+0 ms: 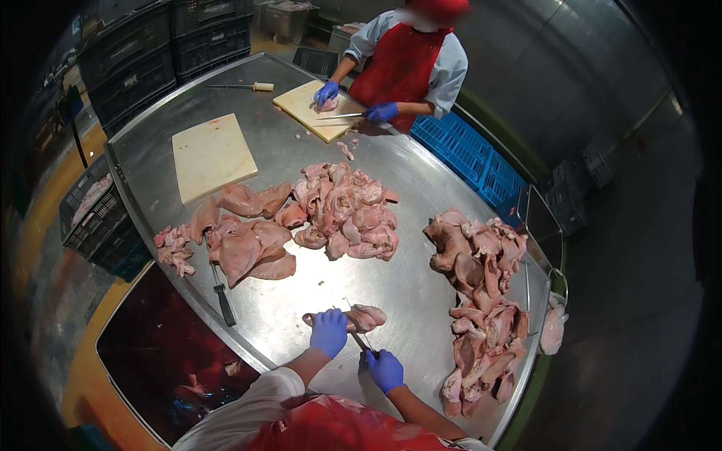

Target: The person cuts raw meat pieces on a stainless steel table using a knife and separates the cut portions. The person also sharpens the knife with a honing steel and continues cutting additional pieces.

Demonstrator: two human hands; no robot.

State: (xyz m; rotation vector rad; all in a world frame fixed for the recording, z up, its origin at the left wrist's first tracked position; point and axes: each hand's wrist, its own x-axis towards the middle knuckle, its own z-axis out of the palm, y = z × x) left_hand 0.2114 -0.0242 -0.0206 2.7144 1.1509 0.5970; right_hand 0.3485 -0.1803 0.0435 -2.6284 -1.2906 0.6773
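Observation:
On the steel table [414,293], my gloved left hand [329,333] is closed over a small piece of pinkish raw meat [366,319] and presses it to the surface. My gloved right hand [386,371] grips a knife [359,342] by its dark handle. The blade reaches up to the meat beside my left fingers; its tip is hard to make out. Ahead lies a heap of folded raw meat pieces [350,214], and to its left are larger flat pieces [252,248]. A long pile of raw meat [485,308] runs down the right side.
Another knife [224,301] lies at the left edge near small scraps [174,246]. Farther off are a bare cutting board [213,156] and a white-handled tool [262,87]. A co-worker [395,60] cuts meat on a second board [301,105]. A dark red bin [158,353] stands lower left.

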